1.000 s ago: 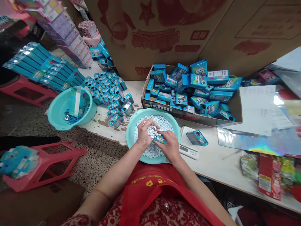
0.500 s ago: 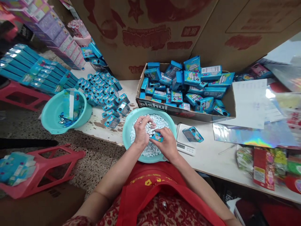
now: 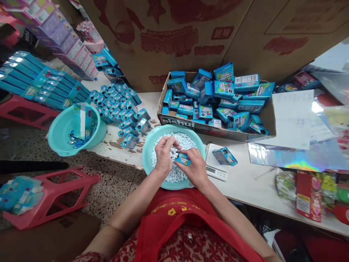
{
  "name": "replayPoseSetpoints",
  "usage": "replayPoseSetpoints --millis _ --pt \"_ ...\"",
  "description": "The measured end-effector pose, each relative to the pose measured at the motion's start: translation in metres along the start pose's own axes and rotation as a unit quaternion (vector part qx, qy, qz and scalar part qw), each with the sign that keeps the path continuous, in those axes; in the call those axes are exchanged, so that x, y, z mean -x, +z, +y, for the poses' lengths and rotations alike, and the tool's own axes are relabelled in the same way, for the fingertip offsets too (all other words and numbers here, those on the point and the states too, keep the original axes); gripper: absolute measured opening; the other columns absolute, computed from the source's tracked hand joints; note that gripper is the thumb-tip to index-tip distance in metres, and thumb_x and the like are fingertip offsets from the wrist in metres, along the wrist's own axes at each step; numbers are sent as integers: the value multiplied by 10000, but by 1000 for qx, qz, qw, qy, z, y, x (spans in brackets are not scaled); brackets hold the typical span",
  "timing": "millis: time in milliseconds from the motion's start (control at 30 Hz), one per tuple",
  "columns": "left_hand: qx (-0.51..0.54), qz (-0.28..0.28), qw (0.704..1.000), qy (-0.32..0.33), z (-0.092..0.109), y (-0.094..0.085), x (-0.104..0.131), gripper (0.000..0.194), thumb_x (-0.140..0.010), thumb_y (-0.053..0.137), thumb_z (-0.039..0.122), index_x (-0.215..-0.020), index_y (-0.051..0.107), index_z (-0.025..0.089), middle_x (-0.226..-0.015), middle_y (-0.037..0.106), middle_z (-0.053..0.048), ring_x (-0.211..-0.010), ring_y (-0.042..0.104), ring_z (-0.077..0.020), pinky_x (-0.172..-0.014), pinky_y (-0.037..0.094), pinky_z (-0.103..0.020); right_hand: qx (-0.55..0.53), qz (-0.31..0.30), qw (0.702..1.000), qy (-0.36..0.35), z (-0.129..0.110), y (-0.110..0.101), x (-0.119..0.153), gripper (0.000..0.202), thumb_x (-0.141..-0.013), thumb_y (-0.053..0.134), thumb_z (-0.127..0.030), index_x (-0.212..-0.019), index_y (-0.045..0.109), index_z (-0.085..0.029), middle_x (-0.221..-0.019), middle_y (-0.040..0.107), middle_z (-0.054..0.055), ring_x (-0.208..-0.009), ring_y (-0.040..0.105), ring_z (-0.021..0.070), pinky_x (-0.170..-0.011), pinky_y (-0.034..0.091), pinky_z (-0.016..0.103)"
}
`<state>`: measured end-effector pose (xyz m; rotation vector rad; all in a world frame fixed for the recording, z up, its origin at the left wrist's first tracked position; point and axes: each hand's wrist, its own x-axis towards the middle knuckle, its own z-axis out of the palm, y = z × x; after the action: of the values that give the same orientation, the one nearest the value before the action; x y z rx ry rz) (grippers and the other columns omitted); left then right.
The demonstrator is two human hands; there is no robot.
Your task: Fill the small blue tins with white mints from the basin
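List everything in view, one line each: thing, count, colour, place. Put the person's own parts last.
small tin: one, blue, held in the right hand over the basin
white candies: many, white, in the near basin
basin: one, teal, at the table's front edge
second basin: one, teal, at the table's left end, blue packaging inside
scale: one, white, right of the near basin, a blue tin on it
cardboard tray: one, brown, behind the basin, heaped with blue tins
loose tins: many, blue, clustered on the table's left part
stools: two, red, on the floor at left
left hand: one, cupping candies over the basin
right hand: one, gripping the small tin
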<state>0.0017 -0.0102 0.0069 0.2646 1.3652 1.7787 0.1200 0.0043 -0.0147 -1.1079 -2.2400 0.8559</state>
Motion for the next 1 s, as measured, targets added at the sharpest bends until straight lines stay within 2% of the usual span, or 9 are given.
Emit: replayPoseSetpoints --millis 300,433,600,800,1000 --pt "-21 -12 997 68 -1 -3 0 201 -801 607 335 -691 564 172 -617 580 8 -583 571 -117 -625 471 -254 -15 2 1000 2 -3 5 -5 259 -773 715 -335 -970 607 -207 -870 591 52 -863 537 239 -757 430 354" --pt "-18 -23 997 75 -5 -7 -1 171 -805 604 321 -729 571 171 -680 573 7 -616 554 -109 -606 464 -241 -19 2 1000 7 -3 9 -6 255 -786 702 -347 -984 614 -213 -878 587 48 -864 536 237 -759 428 355" --pt "-16 -56 996 73 -6 -10 -2 196 -826 584 332 -720 560 168 -627 554 12 -576 537 -101 -592 455 -235 -22 14 1000 3 -2 14 -6 241 -798 689 -351 -973 607 -208 -873 588 48 -849 531 234 -743 424 353" --pt "-9 -73 995 62 -3 -10 -1 207 -830 563 370 -758 580 177 -658 610 -14 -666 616 -151 -701 505 -304 -43 33 998 15 6 22 -8 268 -777 713 -381 -946 598 -208 -837 580 41 -828 540 232 -733 441 359" --pt "-29 -103 987 121 -3 -13 0 205 -846 546 363 -828 641 182 -846 664 -61 -870 631 -191 -882 478 -369 -39 58 997 8 7 24 -8 256 -785 703 -374 -955 602 -211 -853 594 42 -838 551 230 -754 442 367"
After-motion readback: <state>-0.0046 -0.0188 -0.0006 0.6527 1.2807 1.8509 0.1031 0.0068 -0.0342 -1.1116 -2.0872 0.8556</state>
